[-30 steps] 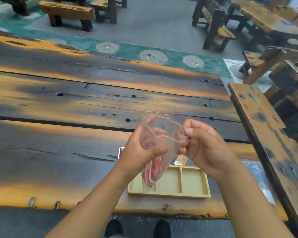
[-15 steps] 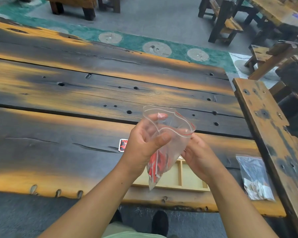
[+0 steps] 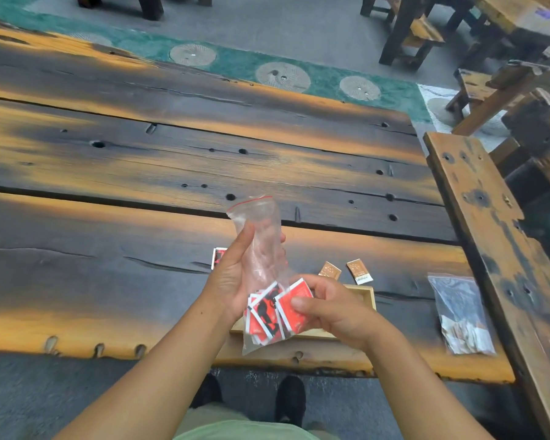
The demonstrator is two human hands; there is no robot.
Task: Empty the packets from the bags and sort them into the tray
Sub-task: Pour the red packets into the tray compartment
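Note:
My left hand (image 3: 232,281) grips a clear zip bag (image 3: 261,236) upright around its middle, its red-striped mouth pointing up. Red packets (image 3: 267,312) bunch in the bag's lower end. My right hand (image 3: 327,308) pinches that lower end and the packets through the plastic. Both hands hover over the light wooden tray (image 3: 367,296), which is mostly hidden beneath them. One red packet (image 3: 218,257) lies on the table behind my left hand. Two brown packets (image 3: 329,270) (image 3: 358,270) lie just beyond the tray.
A second clear bag (image 3: 461,312) with pale packets lies at the table's right near edge. A wooden bench (image 3: 477,198) runs along the right side. The dark plank table (image 3: 140,173) stretches far ahead and left. More benches and tables stand behind.
My right hand has dropped from the bag's mouth to its lower end and now pinches the packets. The left hand's grip has slid to the bag's middle. The view has tilted down.

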